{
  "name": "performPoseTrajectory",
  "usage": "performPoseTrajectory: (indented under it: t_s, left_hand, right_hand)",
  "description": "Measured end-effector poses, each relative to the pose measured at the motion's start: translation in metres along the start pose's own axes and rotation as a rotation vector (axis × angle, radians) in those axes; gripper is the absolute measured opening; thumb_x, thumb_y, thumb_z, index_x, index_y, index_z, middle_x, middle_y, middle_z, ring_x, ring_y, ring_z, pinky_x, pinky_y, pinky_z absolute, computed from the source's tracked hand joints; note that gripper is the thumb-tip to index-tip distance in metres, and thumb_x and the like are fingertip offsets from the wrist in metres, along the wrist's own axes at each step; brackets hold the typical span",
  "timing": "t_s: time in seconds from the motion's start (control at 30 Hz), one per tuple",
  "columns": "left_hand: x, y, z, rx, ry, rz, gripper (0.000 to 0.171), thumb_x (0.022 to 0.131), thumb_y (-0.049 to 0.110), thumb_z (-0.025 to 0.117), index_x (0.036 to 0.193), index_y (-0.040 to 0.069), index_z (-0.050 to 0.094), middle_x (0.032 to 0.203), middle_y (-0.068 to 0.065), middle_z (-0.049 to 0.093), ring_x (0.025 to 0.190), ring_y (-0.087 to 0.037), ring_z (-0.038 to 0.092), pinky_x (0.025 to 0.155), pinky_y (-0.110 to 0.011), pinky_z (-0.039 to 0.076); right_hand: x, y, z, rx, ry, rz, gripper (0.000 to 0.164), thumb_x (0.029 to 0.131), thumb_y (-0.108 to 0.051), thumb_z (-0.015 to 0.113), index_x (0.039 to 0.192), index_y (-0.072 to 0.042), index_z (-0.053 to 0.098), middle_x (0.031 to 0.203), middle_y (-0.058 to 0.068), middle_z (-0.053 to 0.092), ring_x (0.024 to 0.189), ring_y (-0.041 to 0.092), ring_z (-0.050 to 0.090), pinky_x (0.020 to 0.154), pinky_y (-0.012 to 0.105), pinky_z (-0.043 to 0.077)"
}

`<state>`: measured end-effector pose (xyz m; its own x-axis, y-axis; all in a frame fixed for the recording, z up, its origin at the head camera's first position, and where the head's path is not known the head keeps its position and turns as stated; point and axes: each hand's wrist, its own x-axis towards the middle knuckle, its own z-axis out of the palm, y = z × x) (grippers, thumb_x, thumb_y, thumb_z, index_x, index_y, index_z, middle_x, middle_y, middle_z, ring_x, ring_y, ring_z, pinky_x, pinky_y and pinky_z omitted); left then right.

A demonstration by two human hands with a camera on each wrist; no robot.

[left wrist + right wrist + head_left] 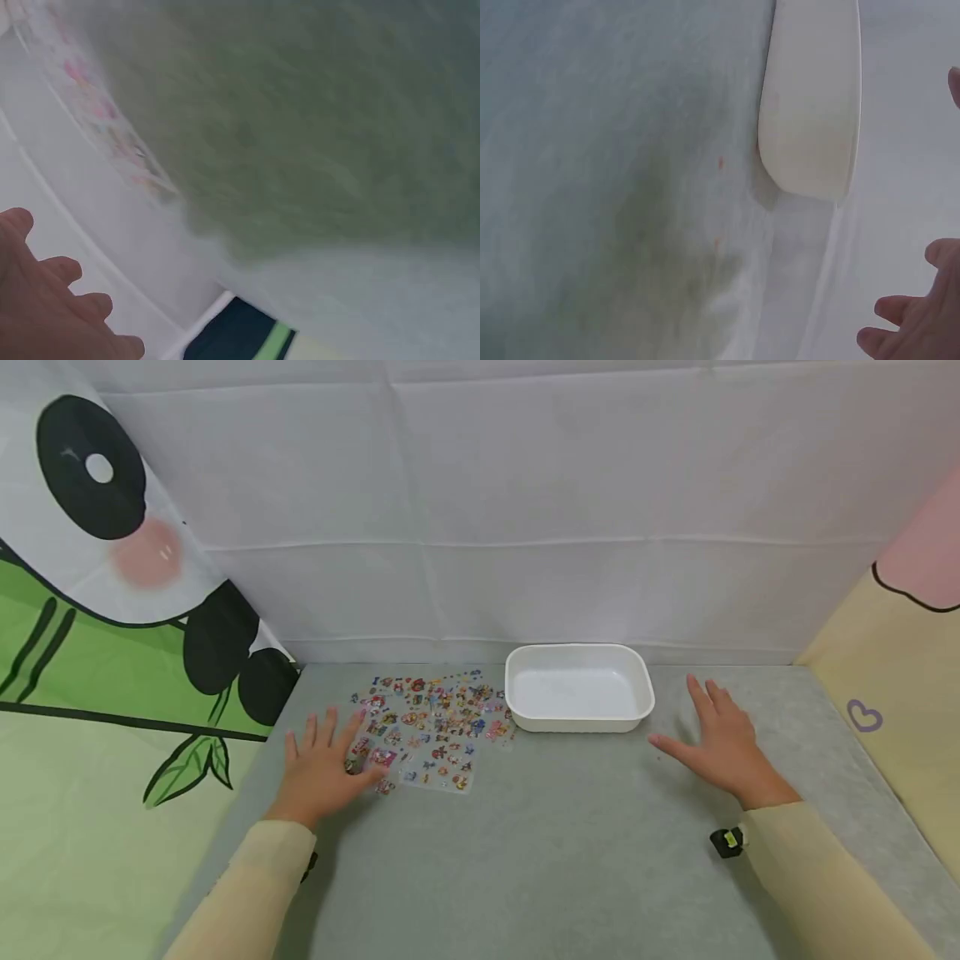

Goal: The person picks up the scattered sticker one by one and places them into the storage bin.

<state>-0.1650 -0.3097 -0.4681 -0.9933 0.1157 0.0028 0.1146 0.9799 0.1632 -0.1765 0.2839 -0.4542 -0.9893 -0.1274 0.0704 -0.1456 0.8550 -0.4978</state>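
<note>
Clear sticker sheets [435, 727] covered in small colourful figures lie overlapping on the grey table, left of the middle. My left hand [322, 772] is over their left edge in the head view, its fingers spread and nothing held. To the right of the sheets stands a white rectangular tray [577, 722] with a rounded rim; its inside shows plain white. Beyond the tray's right side is my right hand [720, 743], fingers extended, thumb pointing toward the tray, holding nothing. The right wrist view shows the side of the tray [814, 105] apart from the fingertips.
A white cloth [480, 527] hangs behind the table's back edge. Printed cloth with a cartoon face and green areas [112, 677] borders the left side; a cream cloth [907, 693] with a heart borders the right. Grey tabletop [555, 860] spreads in front.
</note>
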Motion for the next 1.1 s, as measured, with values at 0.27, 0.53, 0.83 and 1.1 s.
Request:
performPoseTrajectory:
  t_s: [0.27,0.53,0.83,1.1]
  left_hand:
    - [0.008,-0.024,0.005,-0.02,-0.035,-0.028,0.115,0.088,0.08,0.058,0.165,0.005,0.017,0.165,-0.032,0.015,0.148,-0.057,0.013,0.115,-0.073,0.007]
    - [0.008,-0.025,0.014,-0.061,-0.05,-0.039,0.105,0.092,0.068,0.064,0.161,-0.001,0.025,0.151,-0.035,0.039,0.135,-0.056,0.038,0.109,-0.07,0.03]
    - [0.008,-0.023,0.026,-0.112,-0.007,-0.099,0.086,0.093,0.056,0.07,0.146,-0.008,0.048,0.135,-0.033,0.052,0.125,-0.052,0.049,0.103,-0.067,0.039]
    - [0.01,-0.014,0.024,-0.101,-0.035,-0.158,0.074,0.093,0.049,0.072,0.129,-0.013,0.056,0.12,-0.03,0.058,0.111,-0.047,0.056,0.095,-0.063,0.046]
  right_hand:
    - [0.021,-0.015,0.011,0.223,-0.092,0.124,0.117,0.091,-0.072,0.061,0.165,-0.014,-0.009,0.17,0.022,-0.001,0.154,0.048,0.004,0.112,0.075,0.015]
    - [0.039,-0.025,0.025,0.313,-0.097,0.212,0.116,0.093,-0.074,0.056,0.165,-0.004,-0.002,0.165,0.026,0.021,0.149,0.047,0.024,0.114,0.068,0.025]
    - [0.056,-0.023,0.038,0.26,-0.024,0.216,0.079,0.102,-0.051,0.056,0.151,0.007,0.037,0.128,0.025,0.052,0.112,0.039,0.051,0.089,0.051,0.047]
    - [0.065,-0.022,0.039,0.278,-0.003,0.322,0.065,0.104,-0.038,0.05,0.15,0.006,0.041,0.116,0.021,0.053,0.098,0.035,0.052,0.078,0.041,0.045]
